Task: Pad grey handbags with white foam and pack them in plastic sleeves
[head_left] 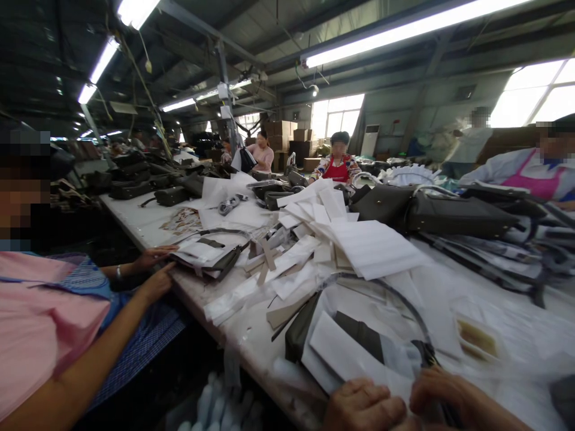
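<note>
In front of me on the table lies a dark olive handbag (302, 335), with white padding sheets (348, 350) over it and its wrapped handle (406, 302) arching up behind. My left hand (365, 404) has its fingers curled at the bag's near edge, against the white sheets. Close beside it, my right hand (453, 396) is closed near the lower end of the handle, by a bit of gold-coloured hardware (432, 361). What sits between the right fingers is hidden. The bottom of the picture cuts off both hands.
Loose white sheets (377, 248) and cardboard strips (268, 254) pile up mid-table. To the left, a co-worker's hands (157, 281) rest at another bag (211, 254). More dark bags (458, 212) are stacked right. A small tray (477, 338) holds something yellowish. Other people work behind.
</note>
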Motion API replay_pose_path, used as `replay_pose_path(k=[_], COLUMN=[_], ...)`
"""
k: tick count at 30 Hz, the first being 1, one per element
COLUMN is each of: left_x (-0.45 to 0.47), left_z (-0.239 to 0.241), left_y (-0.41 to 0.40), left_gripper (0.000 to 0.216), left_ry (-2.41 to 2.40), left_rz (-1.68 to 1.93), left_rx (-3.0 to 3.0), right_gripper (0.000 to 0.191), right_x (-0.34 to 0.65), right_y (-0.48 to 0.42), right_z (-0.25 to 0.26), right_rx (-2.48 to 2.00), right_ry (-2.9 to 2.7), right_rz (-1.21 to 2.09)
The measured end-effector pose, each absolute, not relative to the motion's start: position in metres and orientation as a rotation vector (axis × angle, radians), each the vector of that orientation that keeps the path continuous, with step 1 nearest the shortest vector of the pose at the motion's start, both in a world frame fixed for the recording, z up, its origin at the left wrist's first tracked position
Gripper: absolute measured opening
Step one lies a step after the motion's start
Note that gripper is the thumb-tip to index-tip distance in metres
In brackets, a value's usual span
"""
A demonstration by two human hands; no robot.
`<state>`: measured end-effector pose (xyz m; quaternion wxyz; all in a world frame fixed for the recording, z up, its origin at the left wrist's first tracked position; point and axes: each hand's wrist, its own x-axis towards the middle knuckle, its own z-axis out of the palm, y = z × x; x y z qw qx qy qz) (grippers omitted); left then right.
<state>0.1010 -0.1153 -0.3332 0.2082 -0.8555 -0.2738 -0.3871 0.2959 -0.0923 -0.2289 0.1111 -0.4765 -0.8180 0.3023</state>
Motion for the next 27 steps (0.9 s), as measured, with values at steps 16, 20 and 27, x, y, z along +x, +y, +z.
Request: replay_pose_path(k=[16,20,27], left_x=[0.109,0.109,0.100], left_z=[-0.349,-0.347,-0.327], left_y=[-0.106,-0.106,-0.112], left_gripper=[0.007,0.008,0.005], left_ry=[-0.707,-0.706,-0.730], left_rz=[-1.364,-1.364,-1.424], left_rx=[-2.172,-2.164,-2.144], right_gripper=[0.046,0.038,0.034], right_x=[0.255,0.276,0.311], right_y=[-0.017,-0.013,-0.013], right_z=[-0.253,-0.273,-0.296], right_rx=[-1.672,-1.525,-1.403], right_ry=[-2.498,-2.701,-2.780], right_rz=[0.618,0.219,-0.045])
